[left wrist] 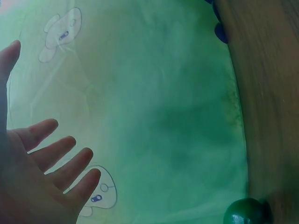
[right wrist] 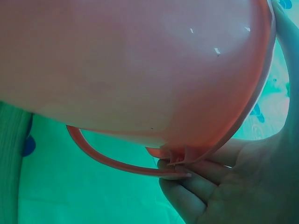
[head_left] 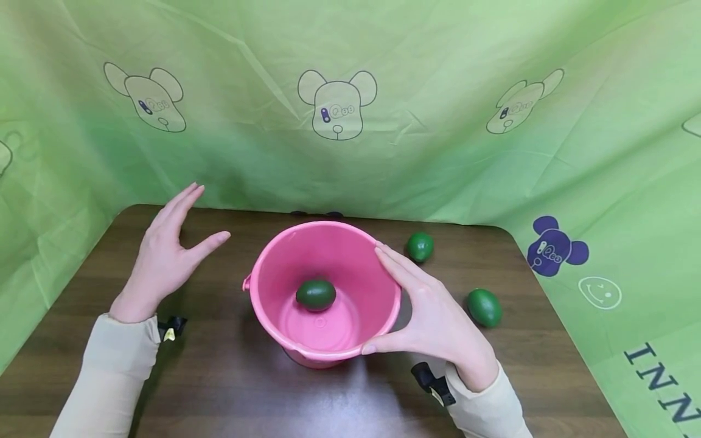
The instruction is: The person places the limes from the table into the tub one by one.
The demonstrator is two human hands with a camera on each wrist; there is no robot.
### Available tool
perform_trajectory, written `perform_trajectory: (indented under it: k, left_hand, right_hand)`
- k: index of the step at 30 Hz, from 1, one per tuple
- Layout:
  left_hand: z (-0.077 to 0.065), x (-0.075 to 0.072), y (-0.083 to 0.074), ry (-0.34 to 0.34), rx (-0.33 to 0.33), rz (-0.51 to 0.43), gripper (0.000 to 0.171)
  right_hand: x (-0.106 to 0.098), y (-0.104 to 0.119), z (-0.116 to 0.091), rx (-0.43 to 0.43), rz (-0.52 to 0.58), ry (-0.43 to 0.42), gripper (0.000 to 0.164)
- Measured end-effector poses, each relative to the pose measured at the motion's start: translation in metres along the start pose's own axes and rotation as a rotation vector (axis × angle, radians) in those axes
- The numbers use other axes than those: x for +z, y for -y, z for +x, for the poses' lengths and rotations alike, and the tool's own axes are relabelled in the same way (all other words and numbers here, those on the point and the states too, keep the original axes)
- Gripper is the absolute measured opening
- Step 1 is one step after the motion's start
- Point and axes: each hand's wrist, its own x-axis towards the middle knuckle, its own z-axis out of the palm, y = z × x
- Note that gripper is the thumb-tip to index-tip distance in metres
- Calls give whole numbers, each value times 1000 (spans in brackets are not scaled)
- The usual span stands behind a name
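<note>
A pink plastic bucket [head_left: 257, 292] is in the middle of the head view, its mouth facing up toward me. One dark green, avocado-like fruit [head_left: 316, 295] lies inside it. My right hand [head_left: 438, 322] grips the bucket's rim from the right side, thumb at the near edge and fingers toward the far edge. In the right wrist view, its fingers reach round the pink handle [right wrist: 112, 163] where that joins the rim. Left of the bucket, my left hand [head_left: 164, 255] hovers with fingers extended and thumb spread, holding nothing.
Two more green fruits, one farther back [head_left: 420, 247] and one nearer [head_left: 484, 308], lie on the brown wooden table [head_left: 219, 389] right of the bucket. Another green fruit [left wrist: 245, 212] shows low in the left wrist view. A green printed cloth [head_left: 411, 170] hangs behind the table and along its sides.
</note>
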Motion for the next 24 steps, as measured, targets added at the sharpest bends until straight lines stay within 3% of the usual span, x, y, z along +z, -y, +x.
perform_trajectory:
  k: [7, 24]
  left_hand:
    - [3, -4, 16, -11, -69, 22, 80]
    - [15, -13, 47, 71, -188, 121, 85]
  right_hand:
    - [1, -1, 0, -8, 13, -5, 129]
    - [0, 0, 1, -8, 20, -6, 129]
